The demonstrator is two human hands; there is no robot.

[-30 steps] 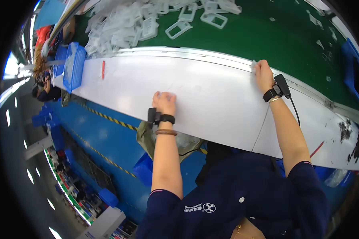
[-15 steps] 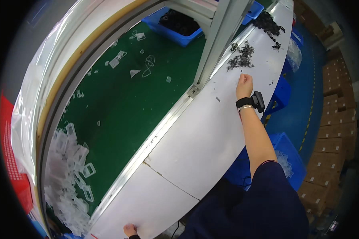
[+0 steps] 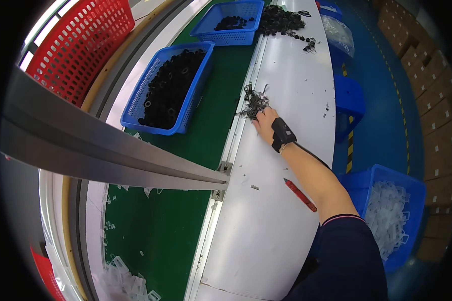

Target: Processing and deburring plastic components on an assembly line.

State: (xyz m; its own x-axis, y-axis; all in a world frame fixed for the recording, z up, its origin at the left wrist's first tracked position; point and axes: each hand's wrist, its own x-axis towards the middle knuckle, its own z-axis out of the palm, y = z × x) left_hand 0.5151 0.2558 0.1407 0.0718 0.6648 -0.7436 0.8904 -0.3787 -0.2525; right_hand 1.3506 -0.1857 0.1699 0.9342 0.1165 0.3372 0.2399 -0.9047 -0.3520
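Showing basket (image 3: pixel 188 113) of black parts on green belt (image 3: pixel 158 215), then black scrap tangle (image 3: pixel 256 100) on white worktop (image 3: pixel 256 236), right hand (image 3: pixel 269 125) at its near edge, fingers bent, can't tell if gripping, red tool (image 3: pixel 301 195), blue bin (image 3: pixel 418 198) of clear pieces (image 3: pixel 388 215).

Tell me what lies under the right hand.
Thin, tangled black scraps show beyond the right hand, partly on the white tabletop; anything the hand covers cannot be seen.

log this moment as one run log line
right hand: at dark scraps, white table | left hand: out of view | red tool: on table | blue baskets: holding black parts
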